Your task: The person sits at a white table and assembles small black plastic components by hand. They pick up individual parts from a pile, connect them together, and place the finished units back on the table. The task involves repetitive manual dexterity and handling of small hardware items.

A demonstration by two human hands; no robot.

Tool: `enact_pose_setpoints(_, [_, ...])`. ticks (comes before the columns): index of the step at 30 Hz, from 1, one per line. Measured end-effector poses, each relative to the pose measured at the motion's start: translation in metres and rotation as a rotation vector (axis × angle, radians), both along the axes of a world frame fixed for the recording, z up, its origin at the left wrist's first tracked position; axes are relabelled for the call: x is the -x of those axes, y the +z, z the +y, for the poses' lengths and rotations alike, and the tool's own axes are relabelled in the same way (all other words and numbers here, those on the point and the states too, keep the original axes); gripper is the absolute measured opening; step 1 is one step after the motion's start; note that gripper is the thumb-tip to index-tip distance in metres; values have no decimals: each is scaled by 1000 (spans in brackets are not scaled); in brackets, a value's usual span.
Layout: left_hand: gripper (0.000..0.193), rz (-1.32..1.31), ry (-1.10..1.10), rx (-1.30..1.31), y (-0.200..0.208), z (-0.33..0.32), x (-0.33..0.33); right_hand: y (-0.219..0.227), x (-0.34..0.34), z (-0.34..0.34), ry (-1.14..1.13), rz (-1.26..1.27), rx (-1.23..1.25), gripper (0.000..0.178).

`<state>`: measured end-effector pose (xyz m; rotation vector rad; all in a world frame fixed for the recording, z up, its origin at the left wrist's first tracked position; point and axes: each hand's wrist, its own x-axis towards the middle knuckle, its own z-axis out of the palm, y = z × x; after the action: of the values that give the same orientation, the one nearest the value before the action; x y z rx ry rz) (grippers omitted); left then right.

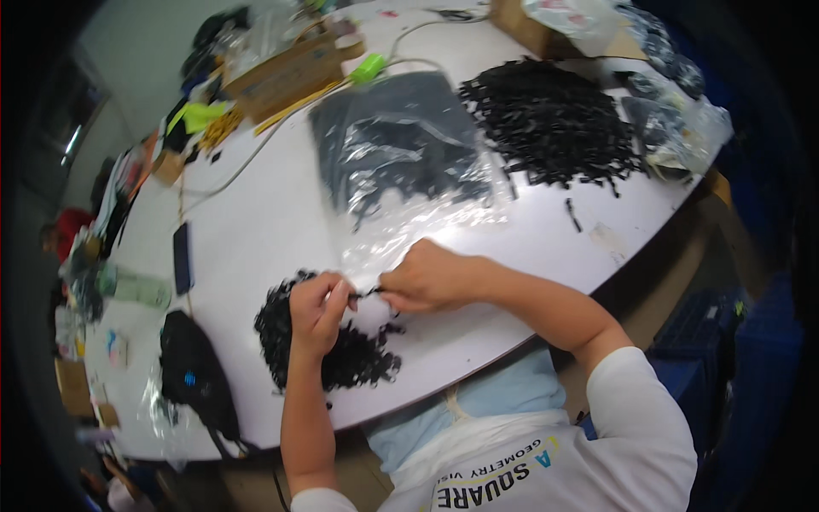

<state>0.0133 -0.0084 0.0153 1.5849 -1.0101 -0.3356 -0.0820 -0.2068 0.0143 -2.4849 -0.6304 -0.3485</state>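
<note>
Between my two hands a small black piece point(368, 293) is held, its kind too small to make out. My left hand point(320, 309) pinches one end of it, with thumb and fingers closed. My right hand point(426, 277) grips the other end, fingers curled in. Beneath and around my left hand spreads a pile of small black curled pieces point(358, 358). Beyond both hands lies a clear plastic bag point(401, 145) with dark contents. At the far right is a larger heap of black strap-like pieces point(546, 119).
A cardboard box point(286, 77) stands at the far left of the white table point(247, 226). A dark phone point(182, 258), a greenish bottle point(141, 288) and a black pouch point(194, 375) lie to the left. A cable point(247, 162) crosses the tabletop. Blue crates point(695, 324) stand at the right.
</note>
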Motion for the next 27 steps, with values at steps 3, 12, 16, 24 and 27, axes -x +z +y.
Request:
enact_pose_setpoints(3, [20,-138,-4,-148,3,0,5,-14,-5,4,84,15,-58,28])
enact_pose_setpoints(12, [14,78,-299,-340,-6,4,1,-16,-2,2,239,12,-212,33])
enact_pose_setpoints(16, [13,41,-376,-296,0,5,-2,-9,-5,-1,303,217,-310,39])
enact_pose_setpoints(24, [13,-8,-373,-217,3,3,-3,2,-1,-8,374,274,-411,41])
enact_pose_setpoints(27, [16,138,-264,-89,-4,8,-3,12,-6,-14,377,347,-550,38])
